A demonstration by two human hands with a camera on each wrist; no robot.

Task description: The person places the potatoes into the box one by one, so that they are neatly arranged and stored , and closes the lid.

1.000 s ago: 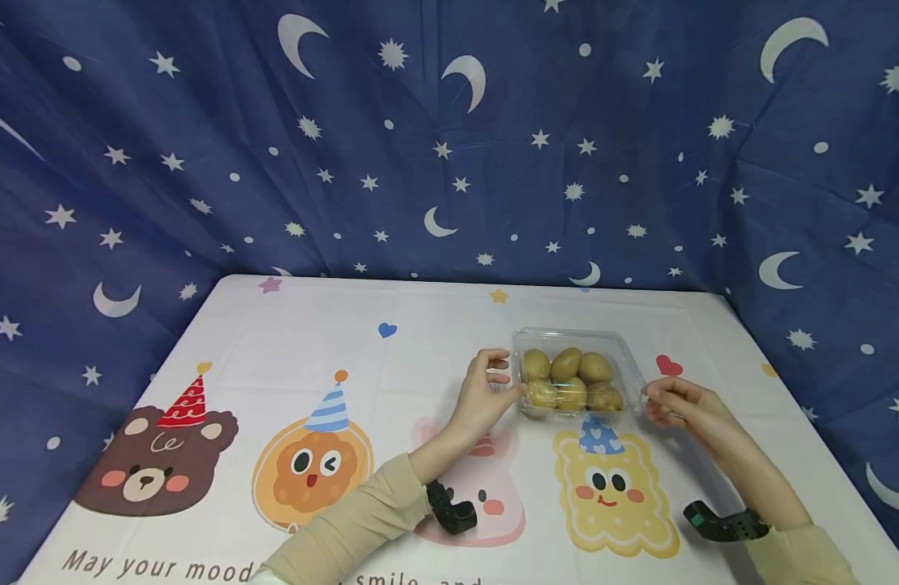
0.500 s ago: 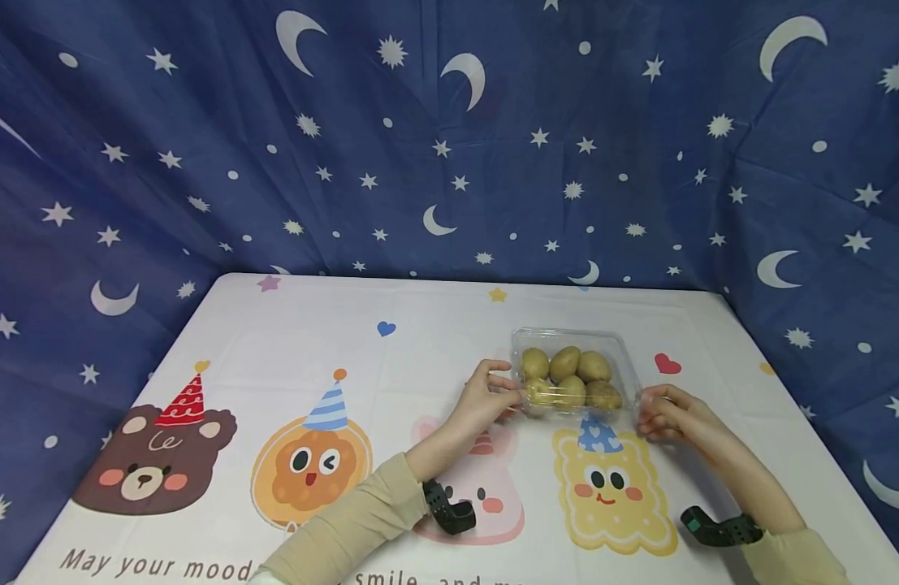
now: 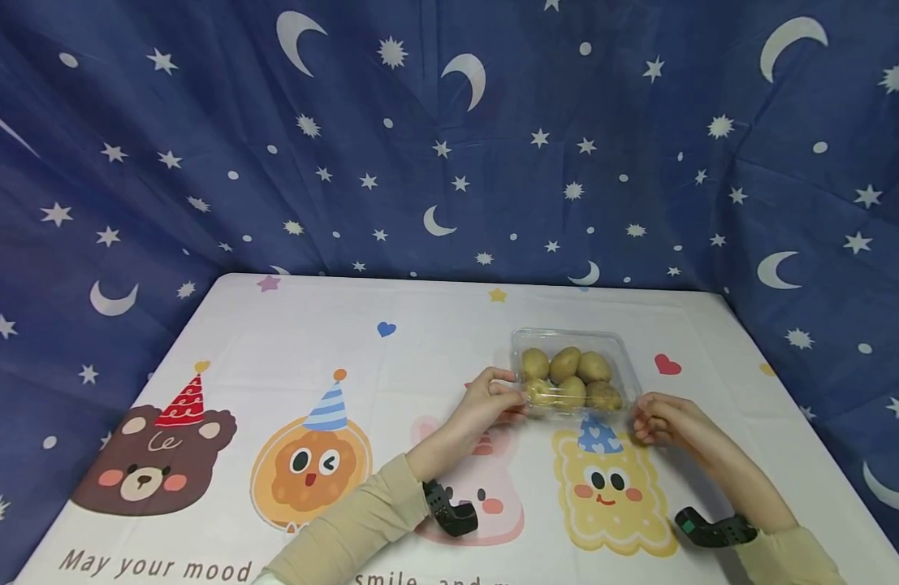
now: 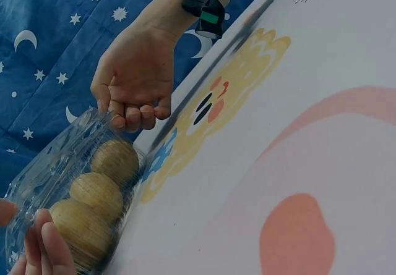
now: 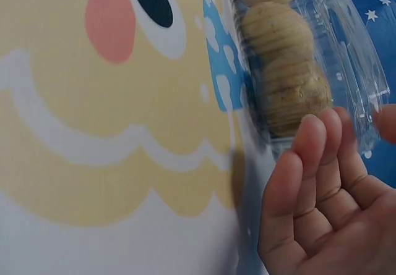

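A clear plastic clamshell box (image 3: 622,361) lies on the right part of the table, its lid down over several potatoes (image 3: 566,364). At its front left corner my left hand (image 3: 486,406) grips the edge, thumb on the upper side and fingers (image 4: 57,247) against the wall. My right hand (image 3: 672,418) pinches the front right corner; in the right wrist view its bent fingers (image 5: 309,136) lie by the lower wall and its thumb at the lid's rim. Potatoes (image 4: 96,196) show through the plastic in the left wrist view. How far the lid is fastened cannot be told.
The white tablecloth (image 3: 332,317) carries printed cartoon figures, such as a brown bear (image 3: 153,467) and a yellow biscuit (image 3: 613,504). Behind the table hangs a blue curtain (image 3: 347,97) with moons and stars. A black wrist device (image 3: 449,508) sits on my left wrist.
My right hand has slid slightly left and down at the box's corner, its fingers more curled. The left hand's fingers have lowered along the left edge. The box stays in place.
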